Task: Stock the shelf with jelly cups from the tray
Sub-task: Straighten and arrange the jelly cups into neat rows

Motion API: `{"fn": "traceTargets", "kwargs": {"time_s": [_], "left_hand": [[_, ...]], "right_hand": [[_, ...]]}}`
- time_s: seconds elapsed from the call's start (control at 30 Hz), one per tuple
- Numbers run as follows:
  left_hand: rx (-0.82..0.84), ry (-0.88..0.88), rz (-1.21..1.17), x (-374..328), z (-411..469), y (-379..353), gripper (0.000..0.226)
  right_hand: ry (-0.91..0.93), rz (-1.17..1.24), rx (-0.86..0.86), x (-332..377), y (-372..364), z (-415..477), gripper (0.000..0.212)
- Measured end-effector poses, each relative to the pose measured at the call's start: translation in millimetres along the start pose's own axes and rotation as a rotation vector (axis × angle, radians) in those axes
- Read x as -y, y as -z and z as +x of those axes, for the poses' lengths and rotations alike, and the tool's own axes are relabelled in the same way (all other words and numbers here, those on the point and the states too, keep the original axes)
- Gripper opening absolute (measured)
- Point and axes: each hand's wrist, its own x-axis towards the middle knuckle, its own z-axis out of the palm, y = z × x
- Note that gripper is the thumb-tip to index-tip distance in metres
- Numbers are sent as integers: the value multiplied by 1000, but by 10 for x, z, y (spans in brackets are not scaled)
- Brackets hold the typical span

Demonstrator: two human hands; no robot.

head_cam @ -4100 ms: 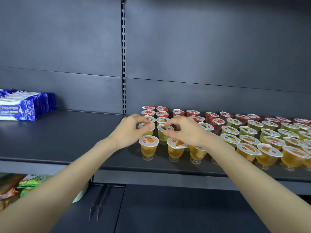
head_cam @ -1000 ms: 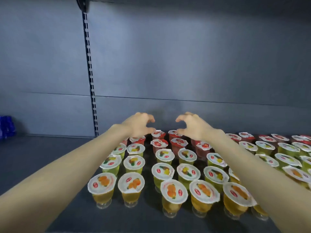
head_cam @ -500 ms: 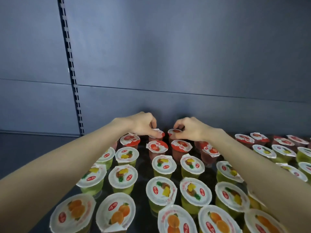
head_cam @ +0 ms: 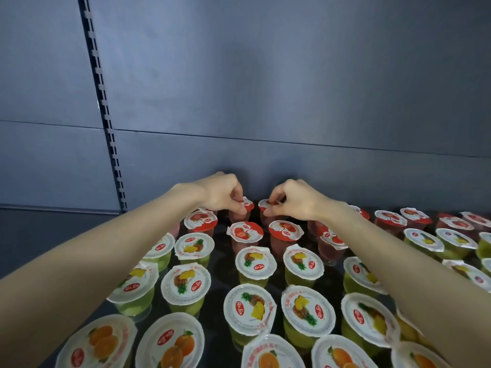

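1. Jelly cups (head_cam: 245, 236) are filling the shelf (head_cam: 39, 235) in rows.
2. At twelve o'clock, left hand (head_cam: 221, 193) is pinching a red cup (head_cam: 247, 207) by the lid, right hand (head_cam: 296, 200) its neighbour (head_cam: 265, 204).
3. Best to be setting both down level, in line, before releasing.

Left hand (head_cam: 223, 193): arm stretched forward, fingertips apparently pinching left strawberry jelly cup (head_cam: 248, 206).
Right hand (head_cam: 295, 200): same pose, pinching right strawberry jelly cup (head_cam: 263, 204).

The single head-worn camera looks forward and down along both forearms, close over the shelf (head_cam: 32, 235), facing its grey back panel (head_cam: 265, 88).
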Motion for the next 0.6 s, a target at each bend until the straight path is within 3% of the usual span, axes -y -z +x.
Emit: {"fn": "traceTargets", "kwargs": {"time_s": [0.33, 0.6], "left_hand": [[-87, -25, 0, 34, -22, -65, 33], [-66, -27, -8, 34, -38, -51, 32]], "right_hand": [[66, -26, -75, 13, -59, -17, 35], [63, -1, -49, 26, -60, 2, 32]]}}
